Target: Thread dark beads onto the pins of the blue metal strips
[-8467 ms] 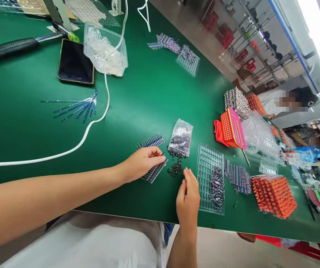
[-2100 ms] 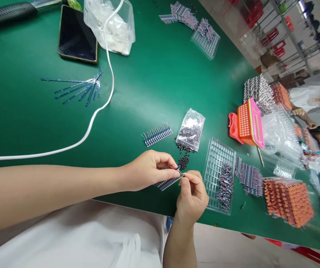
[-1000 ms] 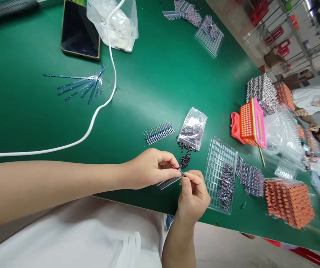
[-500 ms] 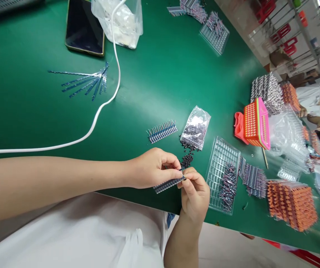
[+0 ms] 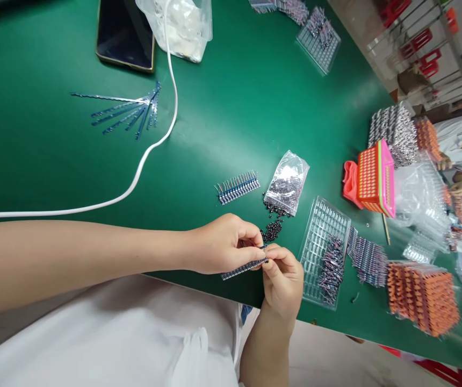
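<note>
My left hand (image 5: 217, 244) pinches a dark strip of small circuit boards (image 5: 241, 270) between thumb and fingers, near the table's front edge. At the strip's right end, my right hand (image 5: 283, 277) is closed in a pinch, its fingertips almost against those of my left. A tiny dark bit shows at the right fingertips; its kind cannot be made out. Just beyond the hands lie loose small black parts (image 5: 272, 231), spilling from a clear plastic bag (image 5: 287, 183). A similar blue strip with wire legs (image 5: 238, 188) rests further back.
Right of my hands is a clear tray (image 5: 311, 252) with small wired parts, then stacked orange parts (image 5: 422, 295). An orange basket (image 5: 370, 177) stands beyond. Blue strips (image 5: 134, 110), a white cable (image 5: 142, 161) and a phone (image 5: 125, 37) lie left. Another person's hand (image 5: 460, 185) is far right.
The camera view has shifted slightly, so table items appear a little displaced. Both hands keep their pinch on the strip, with only a slight tilt of it.
</note>
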`<state>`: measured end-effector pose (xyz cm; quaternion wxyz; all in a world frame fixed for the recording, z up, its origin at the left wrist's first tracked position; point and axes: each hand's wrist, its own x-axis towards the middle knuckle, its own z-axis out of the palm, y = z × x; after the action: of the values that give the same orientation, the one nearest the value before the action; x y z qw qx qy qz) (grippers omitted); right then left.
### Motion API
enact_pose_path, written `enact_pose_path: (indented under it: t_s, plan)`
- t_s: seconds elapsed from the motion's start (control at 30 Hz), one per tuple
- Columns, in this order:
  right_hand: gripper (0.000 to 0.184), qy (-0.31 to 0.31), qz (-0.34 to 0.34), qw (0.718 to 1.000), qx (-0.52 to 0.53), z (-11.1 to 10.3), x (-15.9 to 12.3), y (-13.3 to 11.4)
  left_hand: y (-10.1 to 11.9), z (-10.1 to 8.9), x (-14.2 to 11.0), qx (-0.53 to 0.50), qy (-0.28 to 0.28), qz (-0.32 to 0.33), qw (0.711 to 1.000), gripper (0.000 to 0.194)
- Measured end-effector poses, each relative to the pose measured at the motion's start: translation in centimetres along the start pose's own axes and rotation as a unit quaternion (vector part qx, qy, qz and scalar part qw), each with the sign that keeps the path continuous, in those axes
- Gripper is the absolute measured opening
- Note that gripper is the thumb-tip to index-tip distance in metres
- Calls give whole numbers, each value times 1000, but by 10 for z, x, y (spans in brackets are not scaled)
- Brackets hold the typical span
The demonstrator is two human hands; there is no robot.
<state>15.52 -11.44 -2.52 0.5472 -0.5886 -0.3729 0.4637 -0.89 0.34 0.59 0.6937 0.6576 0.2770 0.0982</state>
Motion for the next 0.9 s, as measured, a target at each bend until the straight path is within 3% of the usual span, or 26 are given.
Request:
enact_pose_path:
  t_s: [0.57, 0.9]
  plan:
    - [18, -12, 13, 999, 26, 2, 0, 1, 0, 0, 1, 4, -17, -6, 1000, 24]
    - [5, -44, 39, 994, 87, 0, -1, 1, 0, -2, 1, 18, -32, 13, 999, 23]
